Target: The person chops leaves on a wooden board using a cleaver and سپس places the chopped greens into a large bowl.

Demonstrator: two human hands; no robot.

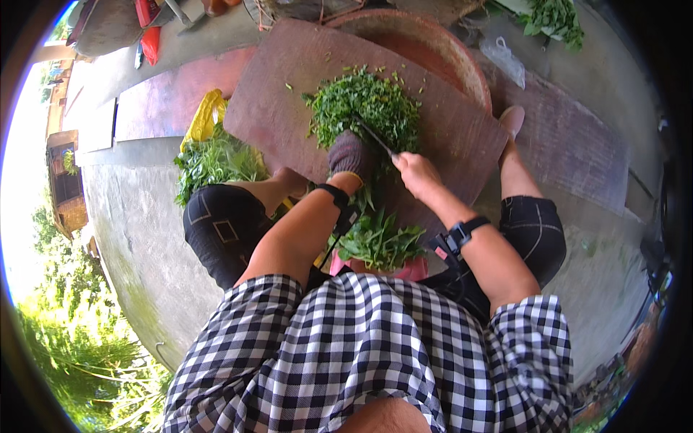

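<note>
My left hand [349, 154], in a dark knitted glove, presses on a bunch of leafy greens [366, 196], whose leaves trail out behind the wrist. The glove hides most of what its fingers grip. In my right hand [417, 172] is the handle of a knife [377, 138]. Its dark blade slants up and left to the front of the gloved fingers. Just beyond lies a heap of chopped greens [368, 100] on a reddish-brown wooden board [276, 92]. Loose bits are scattered around the heap.
The board rests over a round reddish basin [465, 59]. Uncut greens [379, 238] fill a pink container [414, 269] against my body. More greens [216, 159] lie by a yellow bag [204, 120] beside my left knee. A clear plastic bag [504, 58] lies at the far right.
</note>
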